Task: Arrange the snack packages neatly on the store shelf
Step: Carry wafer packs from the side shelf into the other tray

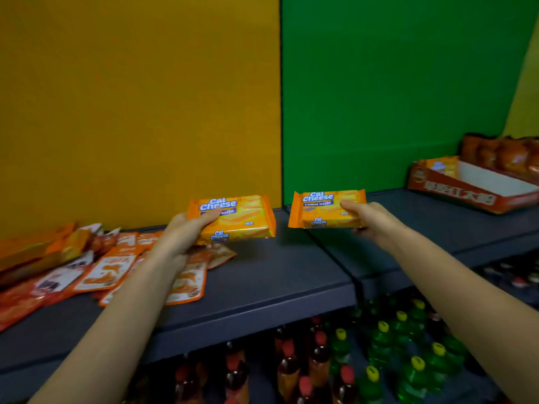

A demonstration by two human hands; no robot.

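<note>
Two Cal Cheese wafer packs held above dark shelf (277,275), one per hand. Left hand (180,237) grips left pack (236,217) at its left end, thumb curled over top face. Right hand (370,217) grips right pack (323,209) at its right end, thumb on top. Packs just beside each other, not touching. Both long axes run left-right, printed faces tipped toward camera. Loose orange pouches (110,269) lie under left wrist.

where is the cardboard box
Head view: the cardboard box sits far right on the shelf, by the green wall, in front of snack bags.
</note>
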